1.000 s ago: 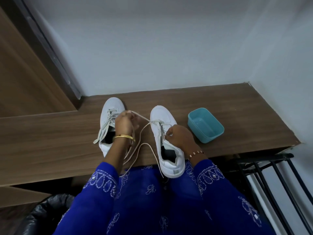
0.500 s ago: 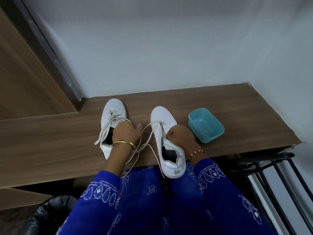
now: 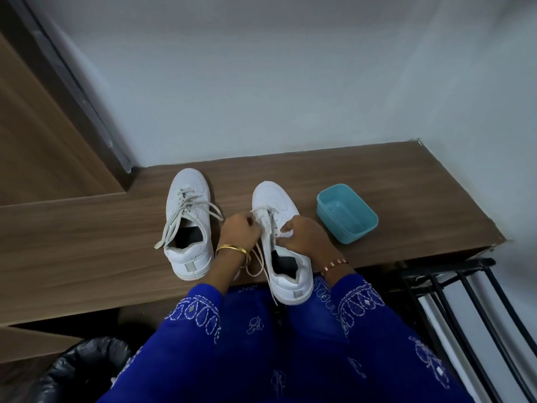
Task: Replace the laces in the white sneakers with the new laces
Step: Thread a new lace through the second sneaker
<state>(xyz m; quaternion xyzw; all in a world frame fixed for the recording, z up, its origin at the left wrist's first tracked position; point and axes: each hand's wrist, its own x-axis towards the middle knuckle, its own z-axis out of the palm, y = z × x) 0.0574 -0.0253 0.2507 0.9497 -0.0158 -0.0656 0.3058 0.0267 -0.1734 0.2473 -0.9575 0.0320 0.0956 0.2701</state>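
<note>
Two white sneakers stand toes-away on a wooden shelf [image 3: 87, 234]. The left sneaker [image 3: 187, 225] carries a greyish lace [image 3: 186, 210], loose and untied, its ends trailing over both sides. The right sneaker [image 3: 280, 242] has a cream lace [image 3: 257, 264] through its front eyelets, and the slack loops down over the shelf's front edge. My left hand [image 3: 239, 232] pinches this lace just left of the eyelets. My right hand [image 3: 305, 238] grips the sneaker's right side by the eyelet row.
A teal plastic tub [image 3: 347, 213], nothing visible in it, sits right of the sneakers. A black metal rack [image 3: 465, 301] stands lower right below the shelf. A bin with a black liner [image 3: 78, 370] is at lower left. White walls close the back and right.
My left hand has come down and right from over the left sneaker to the right sneaker's eyelets, drawing the cream lace in. My right hand has kept its grip on the right sneaker.
</note>
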